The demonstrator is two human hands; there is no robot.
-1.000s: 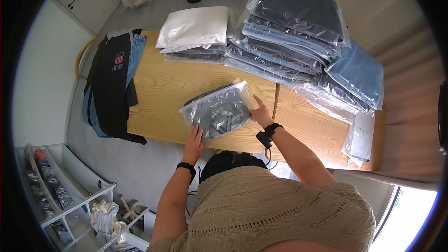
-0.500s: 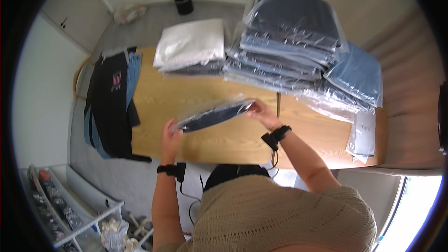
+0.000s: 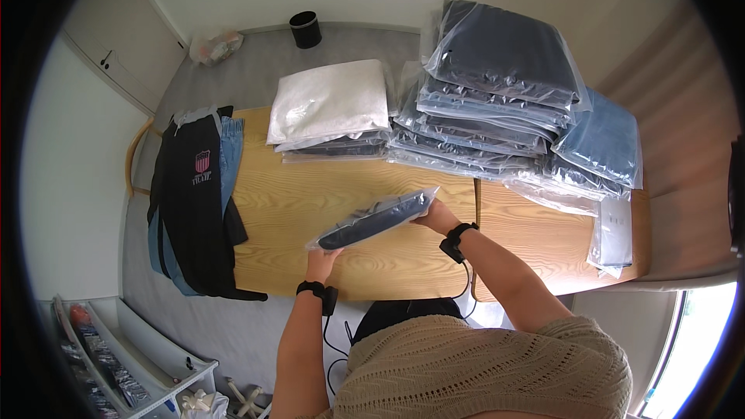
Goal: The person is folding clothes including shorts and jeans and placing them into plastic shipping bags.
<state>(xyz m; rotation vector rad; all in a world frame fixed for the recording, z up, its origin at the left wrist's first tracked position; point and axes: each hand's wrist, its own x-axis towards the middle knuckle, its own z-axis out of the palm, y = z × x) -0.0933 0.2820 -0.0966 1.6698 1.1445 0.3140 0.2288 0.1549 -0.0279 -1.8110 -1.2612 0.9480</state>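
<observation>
Between my hands, above the wooden table (image 3: 272,264), is a dark navy garment folded in a clear plastic bag (image 3: 376,219). It is tilted, its right end higher in the picture than its left. My left hand (image 3: 322,262) grips the lower left end, with its fingers partly beneath the plastic. My right hand (image 3: 438,217) is closed on the right end, and the bag hides some of its fingertips. Both wrists wear black bands with cables.
Bagged dark garments (image 3: 504,54) are stacked high at the back right, beside a blue bagged garment (image 3: 597,140). A bagged white garment (image 3: 330,101) tops a lower pile. Black clothing (image 3: 190,209) hangs over the left edge. A white storage rack (image 3: 155,372) stands lower left.
The bagged garment has tilted more steeply and turned its broad side into view. Both hands have shifted slightly with it. The whole view has shifted too.
</observation>
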